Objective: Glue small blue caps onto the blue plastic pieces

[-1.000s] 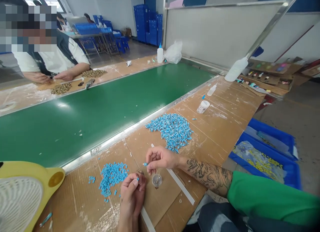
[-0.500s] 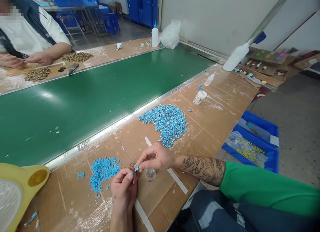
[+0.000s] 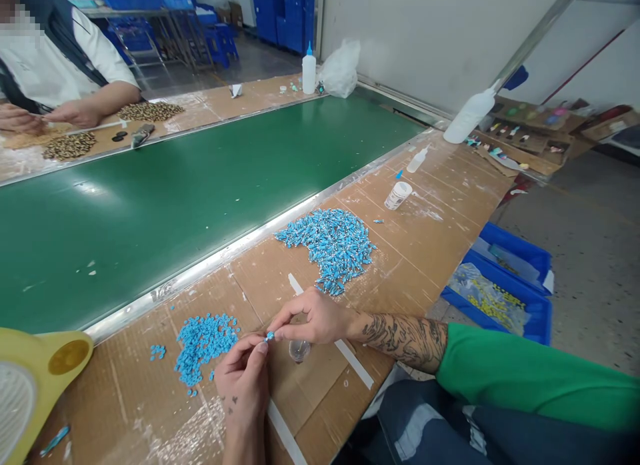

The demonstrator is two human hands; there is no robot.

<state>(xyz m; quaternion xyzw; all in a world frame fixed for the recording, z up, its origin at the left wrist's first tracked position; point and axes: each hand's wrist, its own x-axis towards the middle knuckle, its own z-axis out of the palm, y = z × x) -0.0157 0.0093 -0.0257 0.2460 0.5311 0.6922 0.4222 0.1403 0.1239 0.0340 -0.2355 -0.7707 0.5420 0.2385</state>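
Small blue piece (image 3: 271, 335), one, tiny. Location: above the cardboard-covered worktop (image 3: 150, 391), at the meeting point of the two hands, left of the clear cup (image 3: 300, 350).

Hands. Right hand (image 3: 319, 318): thumb and forefinger pinched on the piece. Left hand (image 3: 244, 378): thumb and forefinger drawn close together, tips beside the pale end of the piece; whether they grip it or a separate part cannot be told. Hands near each other, fingertips all but meeting.

Handling, as judged: very light; probably stiff, of hard plastic or similar; little risk of crushing under a fingertip pinch. Smooth look, small surface, hence apt to slip or roll; any wetness not discernible. Best hold: the blue body, between thumb and forefinger pads, pale end left free.

Direction: blue portion toward the right hand, pale end seemingly toward the left fingertips and slightly down. Long axis: apparently across the gap between the hands; exact tilt not readable, much of the length being covered by fingers.

Adjacent stock: loose blue rings (image 3: 203, 345), one spread, beyond the left hand; slender blue pieces (image 3: 335, 241), one heap, beyond the right hand, pointing every which way.
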